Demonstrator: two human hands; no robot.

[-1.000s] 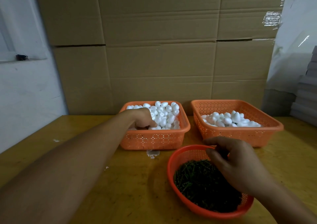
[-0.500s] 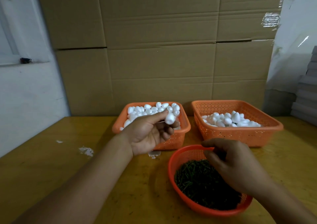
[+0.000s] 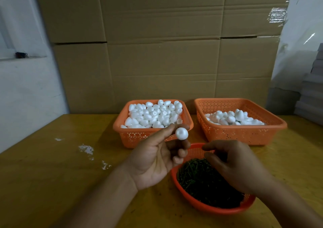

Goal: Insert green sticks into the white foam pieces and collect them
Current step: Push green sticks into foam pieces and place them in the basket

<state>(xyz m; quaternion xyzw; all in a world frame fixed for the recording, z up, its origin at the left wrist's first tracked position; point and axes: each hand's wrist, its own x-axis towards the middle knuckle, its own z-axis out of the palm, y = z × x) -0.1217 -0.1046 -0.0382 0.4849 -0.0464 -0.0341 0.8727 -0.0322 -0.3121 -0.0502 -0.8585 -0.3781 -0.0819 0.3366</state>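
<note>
Your yellow wooden table (image 3: 43, 184) runs bare toward nine o'clock, closed at twelve by a corrugated cardboard wall (image 3: 157, 53); two perforated orange square baskets (image 3: 241, 133) of smooth white foam pieces (image 3: 153, 114) sit against it. At five o'clock, the round red mesh basket (image 3: 209, 206) holds thin green sticks (image 3: 201, 180). Your left hand (image 3: 153, 161) pinches one foam piece (image 3: 181, 133); your right hand (image 3: 234, 164) curls above the sticks, its hold unclear.

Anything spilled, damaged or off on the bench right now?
Minor only: white flecks, scuffs or crumbs, I cannot tell which, lie on the yellow table left of the left basket, a smaller patch nearer the camera. Baskets sit upright, with no foam pieces loose on the table.
</note>
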